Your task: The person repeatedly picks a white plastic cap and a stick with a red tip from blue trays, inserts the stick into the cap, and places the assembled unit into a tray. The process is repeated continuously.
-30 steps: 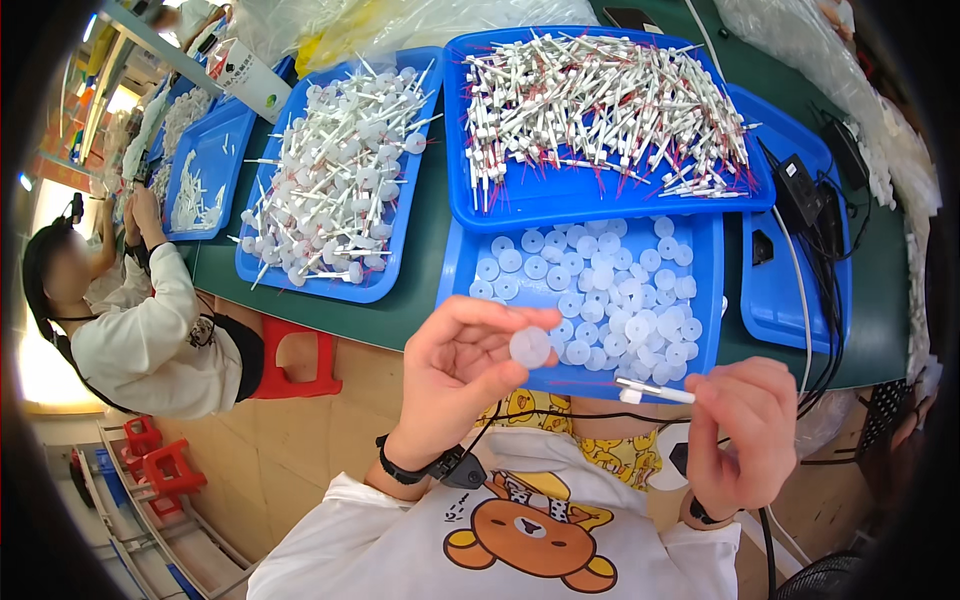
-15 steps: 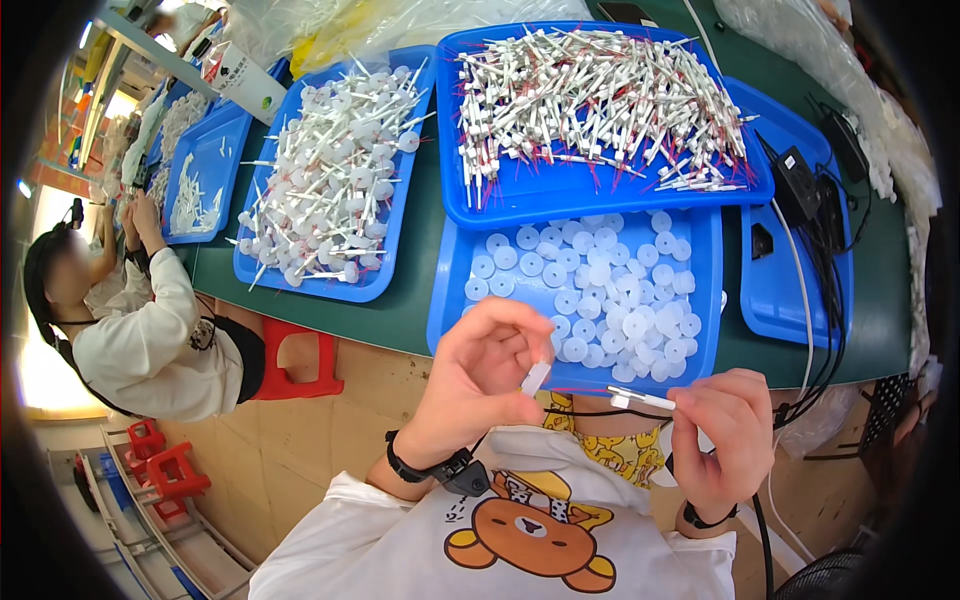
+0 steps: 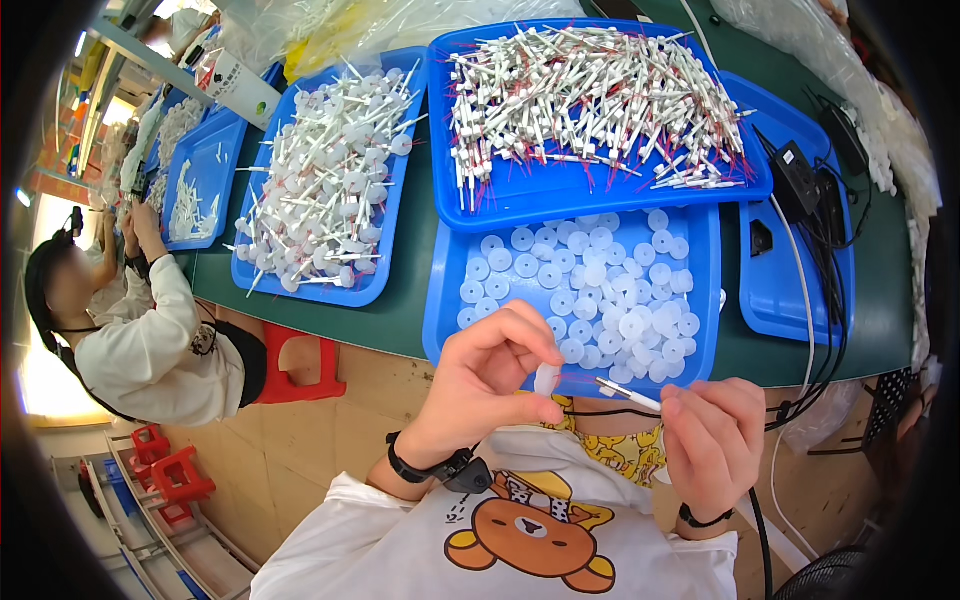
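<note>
On your left, a person (image 3: pixel 165 345) in a white top sits on a red stool (image 3: pixel 328 368) beside your green desk (image 3: pixel 412 262). A white carton (image 3: pixel 237 88) stands on your far left side, near crumpled clear plastic (image 3: pixel 420 25) with yellow in it. To your right, a black adapter (image 3: pixel 793 185) and tangled black cables (image 3: pixel 826 265) lie over a blue tray (image 3: pixel 785 290). Behind the seated person, you have more red stools (image 3: pixel 178 474) on the tan floor (image 3: pixel 300 450).

Both forearms reach up toward the near edge of the bench (image 3: pixel 408 290). The left grip (image 3: pixel 478 385) bends its thumb and forefinger into a rounded pinch; the right grip (image 3: pixel 715 435), a little lower and apart from it, curls its fingers against the thumb.
</note>
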Available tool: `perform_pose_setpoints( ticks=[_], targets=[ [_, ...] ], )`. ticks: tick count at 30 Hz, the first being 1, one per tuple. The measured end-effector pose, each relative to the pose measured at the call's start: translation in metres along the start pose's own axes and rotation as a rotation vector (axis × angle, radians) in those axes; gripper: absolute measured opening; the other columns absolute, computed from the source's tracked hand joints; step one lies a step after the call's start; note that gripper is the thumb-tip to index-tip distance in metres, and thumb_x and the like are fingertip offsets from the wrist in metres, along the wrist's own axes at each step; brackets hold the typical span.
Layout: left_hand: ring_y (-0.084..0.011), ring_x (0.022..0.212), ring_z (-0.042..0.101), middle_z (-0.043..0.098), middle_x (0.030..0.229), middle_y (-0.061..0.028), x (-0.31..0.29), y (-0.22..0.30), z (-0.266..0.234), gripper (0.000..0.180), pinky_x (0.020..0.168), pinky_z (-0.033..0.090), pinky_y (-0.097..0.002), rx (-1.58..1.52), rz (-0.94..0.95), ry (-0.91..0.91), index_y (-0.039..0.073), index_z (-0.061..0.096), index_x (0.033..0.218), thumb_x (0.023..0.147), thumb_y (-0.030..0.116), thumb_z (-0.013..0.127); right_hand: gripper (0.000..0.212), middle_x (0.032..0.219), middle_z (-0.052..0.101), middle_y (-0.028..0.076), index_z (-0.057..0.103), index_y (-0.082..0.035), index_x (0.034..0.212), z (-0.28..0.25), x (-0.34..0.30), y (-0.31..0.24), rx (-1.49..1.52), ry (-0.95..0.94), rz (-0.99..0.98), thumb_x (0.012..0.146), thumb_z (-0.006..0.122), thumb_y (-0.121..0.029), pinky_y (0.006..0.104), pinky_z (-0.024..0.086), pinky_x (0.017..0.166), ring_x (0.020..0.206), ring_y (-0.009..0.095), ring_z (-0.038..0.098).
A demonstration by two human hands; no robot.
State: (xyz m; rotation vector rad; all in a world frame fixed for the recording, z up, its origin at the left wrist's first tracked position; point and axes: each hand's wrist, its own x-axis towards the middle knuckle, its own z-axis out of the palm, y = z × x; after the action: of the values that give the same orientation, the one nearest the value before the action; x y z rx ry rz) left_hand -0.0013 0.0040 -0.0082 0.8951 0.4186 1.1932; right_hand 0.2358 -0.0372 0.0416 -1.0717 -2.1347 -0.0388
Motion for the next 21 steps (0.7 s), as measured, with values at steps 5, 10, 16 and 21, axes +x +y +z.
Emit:
perform_pose_setpoints(
  ticks=[5, 10, 16, 21],
  targets=[
    [-0.0174, 0.093, 0.059, 0.052, 0.107, -0.007, 0.0008, 0.0, -0.0001, 0.042, 0.086, 0.049, -0.0328, -0.009, -0.015, -0.003, 0.0, 0.063, 0.109, 0.073, -0.011, 0.082, 0.028, 0.103, 0.074, 0.011, 0.072, 0.0, 0.103, -0.0014, -0.0048, 0.0055, 0.049, -0.006, 0.006, 0.076, 0.072, -0.005, 0.0364, 0.05, 0.069, 0.09, 0.024, 0.063],
    [-0.0171, 0.094, 0.059, 0.052, 0.108, -0.007, 0.0, -0.0024, 0.0001, 0.043, 0.086, 0.049, -0.0326, -0.058, -0.039, -0.016, 0.0, 0.062, 0.11, 0.074, -0.011, 0.082, 0.026, 0.103, 0.074, 0.01, 0.072, -0.001, 0.1, -0.0025, -0.0065, 0.0066, 0.029, -0.01, -0.027, 0.075, 0.074, -0.005, 0.0362, 0.051, 0.07, 0.091, 0.024, 0.062],
    [-0.0199, 0.103, 0.061, 0.057, 0.113, -0.01, -0.0014, -0.0048, -0.002, 0.043, 0.094, 0.049, -0.0342, -0.065, -0.048, -0.022, -0.001, 0.061, 0.112, 0.075, -0.012, 0.08, 0.023, 0.106, 0.073, 0.008, 0.072, -0.005, 0.098, -0.0018, -0.0062, 0.0062, 0.035, 0.035, -0.048, 0.076, 0.078, -0.007, 0.0367, 0.051, 0.071, 0.094, 0.024, 0.062],
    [-0.0251, 0.117, 0.062, 0.065, 0.115, -0.0138, -0.0043, 0.0015, 0.001, 0.042, 0.103, 0.049, -0.039, -0.103, -0.144, -0.014, -0.001, 0.061, 0.112, 0.076, -0.012, 0.079, 0.024, 0.105, 0.072, 0.009, 0.071, -0.004, 0.097, -0.0007, -0.0099, 0.0074, 0.064, 0.048, -0.018, 0.074, 0.078, -0.003, 0.0363, 0.051, 0.07, 0.093, 0.025, 0.062]
  ],
)
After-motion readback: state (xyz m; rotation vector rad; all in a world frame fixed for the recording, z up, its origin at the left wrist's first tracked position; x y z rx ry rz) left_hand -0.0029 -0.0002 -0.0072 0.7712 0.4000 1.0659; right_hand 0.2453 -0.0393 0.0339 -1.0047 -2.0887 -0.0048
